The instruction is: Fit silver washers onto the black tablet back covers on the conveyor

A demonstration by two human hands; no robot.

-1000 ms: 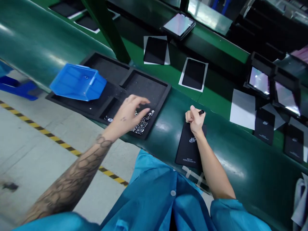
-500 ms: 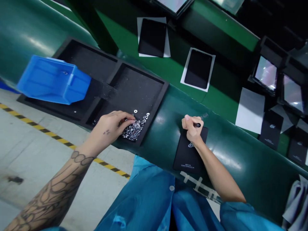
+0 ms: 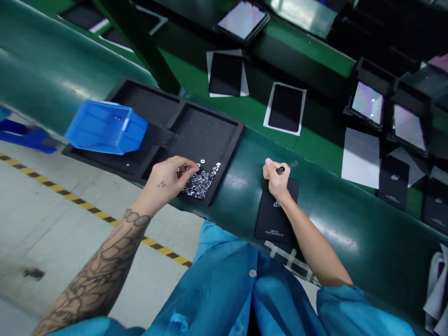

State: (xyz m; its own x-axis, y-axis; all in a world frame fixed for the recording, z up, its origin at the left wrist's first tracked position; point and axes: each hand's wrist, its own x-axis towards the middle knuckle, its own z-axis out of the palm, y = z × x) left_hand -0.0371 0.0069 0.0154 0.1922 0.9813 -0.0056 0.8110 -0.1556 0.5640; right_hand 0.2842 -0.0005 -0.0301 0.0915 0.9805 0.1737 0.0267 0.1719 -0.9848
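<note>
My left hand (image 3: 168, 179) rests in a black foam tray (image 3: 224, 154), its fingertips pinched together in a heap of small silver rings (image 3: 200, 181). What the pinch holds is too small to make out. My right hand (image 3: 275, 178) is a fist around a thin black tool (image 3: 281, 170), its wrist lying over a black back cover (image 3: 276, 211) with a white logo that sits flat on the dark green bench edge (image 3: 350, 233).
A blue plastic bin (image 3: 105, 127) lies tilted on the tray's left part. Black panels on white sheets (image 3: 285, 108) lie on the green belt beyond. Glossy screens in black trays (image 3: 368, 100) and more black covers (image 3: 391, 182) sit at the right. Yellow-black floor tape (image 3: 70, 198) runs below.
My left hand came down from hovering with spread fingers into the ring heap and closed to a pinch. The right hand stayed on the cover. The view shifted.
</note>
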